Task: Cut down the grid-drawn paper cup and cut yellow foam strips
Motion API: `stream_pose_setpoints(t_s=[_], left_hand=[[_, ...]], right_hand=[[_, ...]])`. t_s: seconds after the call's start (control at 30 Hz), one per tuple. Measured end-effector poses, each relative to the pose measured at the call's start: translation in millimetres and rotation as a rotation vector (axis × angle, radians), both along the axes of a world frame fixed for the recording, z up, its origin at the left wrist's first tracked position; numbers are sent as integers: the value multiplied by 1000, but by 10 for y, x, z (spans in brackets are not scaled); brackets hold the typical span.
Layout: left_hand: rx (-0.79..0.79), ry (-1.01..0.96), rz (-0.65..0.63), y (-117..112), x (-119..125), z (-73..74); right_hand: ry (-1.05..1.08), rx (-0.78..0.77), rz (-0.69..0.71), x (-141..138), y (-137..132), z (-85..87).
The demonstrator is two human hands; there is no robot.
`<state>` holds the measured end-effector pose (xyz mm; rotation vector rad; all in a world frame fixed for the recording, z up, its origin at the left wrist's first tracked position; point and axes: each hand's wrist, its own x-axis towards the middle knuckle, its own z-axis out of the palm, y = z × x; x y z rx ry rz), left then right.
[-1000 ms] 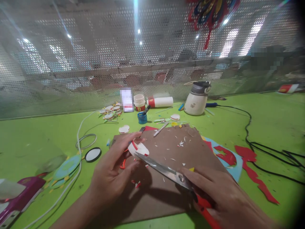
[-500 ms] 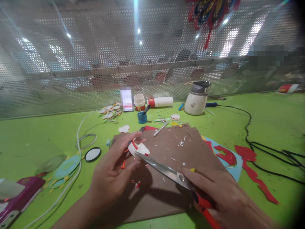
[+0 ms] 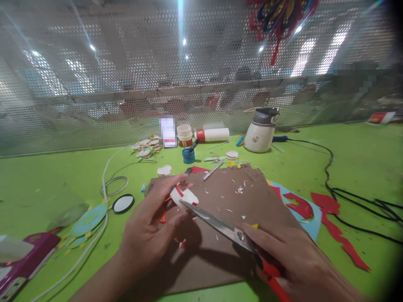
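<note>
My left hand (image 3: 147, 233) pinches a small white paper piece with red edging (image 3: 185, 195) above a brown cardboard sheet (image 3: 220, 218). My right hand (image 3: 294, 260) grips red-handled scissors (image 3: 220, 226), whose steel blades point left with their tips at the paper piece. Small red and white paper scraps lie on the cardboard under the hands.
The green table (image 3: 352, 163) carries a white jug with a grey lid (image 3: 261, 130), a blue ink pot (image 3: 188, 155), a white and red tube (image 3: 211, 134), paper discs (image 3: 145, 149), red cut-outs (image 3: 333, 222), a black cable (image 3: 346, 197), a white cable (image 3: 103, 180) and a magenta tool (image 3: 25, 260). A perforated metal screen stands behind.
Almost nothing differs. The scissors and my right hand have shifted very slightly; my left hand keeps its hold on the paper piece.
</note>
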<state>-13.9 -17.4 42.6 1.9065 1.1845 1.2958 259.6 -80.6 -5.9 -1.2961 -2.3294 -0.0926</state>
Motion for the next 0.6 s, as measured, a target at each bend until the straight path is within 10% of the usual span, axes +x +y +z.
stream_pose_setpoints(t_s=[0.6], left_hand=[[66, -44, -68, 22, -11, -93]], right_hand=[[32, 77, 9, -75, 31, 54]])
